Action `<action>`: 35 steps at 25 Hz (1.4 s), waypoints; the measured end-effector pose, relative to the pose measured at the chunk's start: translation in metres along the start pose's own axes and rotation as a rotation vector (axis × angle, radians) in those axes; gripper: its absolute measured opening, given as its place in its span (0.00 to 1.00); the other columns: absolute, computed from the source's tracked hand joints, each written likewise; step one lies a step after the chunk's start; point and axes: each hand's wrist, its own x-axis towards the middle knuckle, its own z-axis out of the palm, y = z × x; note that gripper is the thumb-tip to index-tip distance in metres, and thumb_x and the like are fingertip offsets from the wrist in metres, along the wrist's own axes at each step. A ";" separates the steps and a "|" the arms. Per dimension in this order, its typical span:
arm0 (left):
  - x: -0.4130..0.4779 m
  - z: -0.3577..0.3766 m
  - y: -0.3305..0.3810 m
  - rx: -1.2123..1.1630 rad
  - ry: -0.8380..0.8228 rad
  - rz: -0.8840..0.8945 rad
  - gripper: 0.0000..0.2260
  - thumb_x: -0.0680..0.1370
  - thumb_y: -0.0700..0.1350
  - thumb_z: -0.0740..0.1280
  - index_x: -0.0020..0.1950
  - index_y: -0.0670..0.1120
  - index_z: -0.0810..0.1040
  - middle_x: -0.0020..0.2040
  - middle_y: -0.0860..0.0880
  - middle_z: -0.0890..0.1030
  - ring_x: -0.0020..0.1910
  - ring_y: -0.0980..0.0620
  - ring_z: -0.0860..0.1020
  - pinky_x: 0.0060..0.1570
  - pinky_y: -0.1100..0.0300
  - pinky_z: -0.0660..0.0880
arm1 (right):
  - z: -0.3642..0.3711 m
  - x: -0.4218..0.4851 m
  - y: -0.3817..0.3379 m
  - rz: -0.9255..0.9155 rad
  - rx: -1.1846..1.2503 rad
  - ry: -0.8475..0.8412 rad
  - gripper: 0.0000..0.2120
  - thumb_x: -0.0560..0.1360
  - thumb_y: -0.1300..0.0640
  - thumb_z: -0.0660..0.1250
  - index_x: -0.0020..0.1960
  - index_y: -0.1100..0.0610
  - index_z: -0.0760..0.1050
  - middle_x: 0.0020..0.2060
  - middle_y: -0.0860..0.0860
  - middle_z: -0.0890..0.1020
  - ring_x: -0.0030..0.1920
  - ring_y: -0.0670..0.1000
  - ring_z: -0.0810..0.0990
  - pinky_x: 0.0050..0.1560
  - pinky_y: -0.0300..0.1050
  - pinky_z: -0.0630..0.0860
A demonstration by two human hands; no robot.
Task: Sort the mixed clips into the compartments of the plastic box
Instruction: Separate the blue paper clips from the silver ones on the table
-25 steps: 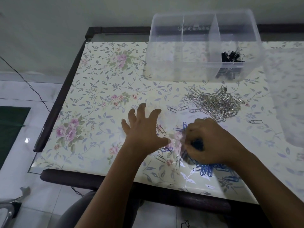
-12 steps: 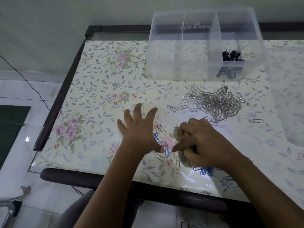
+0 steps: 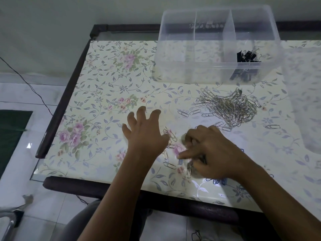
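A: What does the left hand [image 3: 145, 136] show?

B: Left hand: palm down over the floral-covered bench [image 3: 104, 94], fingers straight and spread wide, its grip holding nothing. The thumb lies just beside a few loose silver wire clips [image 3: 169, 138].

A: And the right hand [image 3: 208, 152]?

B: Right hand: fingers curled under, index finger stretched to the left with its tip on the bench. Whether the grip holds any clips beneath the palm, I cannot tell. Small blue wire paper clips [image 3: 217, 180] show at the hand's near edge, close to the front edge of the bench.

A: Where do the other clips lie?

B: A heap of silver wire paper clips [image 3: 229, 106] lies beyond the right hand, between it and the clear three-compartment plastic box [image 3: 182, 66] at the far side of the bench. A few strays lie around the heap. Black binder clips [image 3: 248, 55] sit in the box's right compartment.
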 end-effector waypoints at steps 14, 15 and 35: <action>-0.013 0.014 0.011 0.239 -0.251 0.206 0.57 0.60 0.66 0.73 0.72 0.60 0.33 0.74 0.46 0.31 0.72 0.36 0.32 0.68 0.36 0.37 | -0.010 -0.003 0.021 0.156 -0.100 0.151 0.19 0.66 0.48 0.57 0.52 0.48 0.80 0.41 0.48 0.75 0.41 0.48 0.70 0.43 0.46 0.62; -0.012 0.014 0.011 0.221 -0.226 0.181 0.56 0.61 0.66 0.73 0.72 0.60 0.33 0.74 0.46 0.31 0.72 0.36 0.33 0.68 0.36 0.38 | -0.008 -0.003 0.021 0.169 -0.133 0.169 0.20 0.66 0.48 0.56 0.52 0.48 0.80 0.41 0.49 0.75 0.41 0.49 0.69 0.44 0.47 0.61; -0.007 -0.005 -0.012 0.113 -0.110 -0.208 0.48 0.67 0.63 0.70 0.74 0.56 0.39 0.75 0.43 0.38 0.73 0.34 0.42 0.70 0.38 0.48 | 0.010 0.010 0.000 0.087 -0.104 0.104 0.25 0.62 0.54 0.51 0.51 0.49 0.81 0.39 0.51 0.74 0.38 0.53 0.71 0.39 0.46 0.61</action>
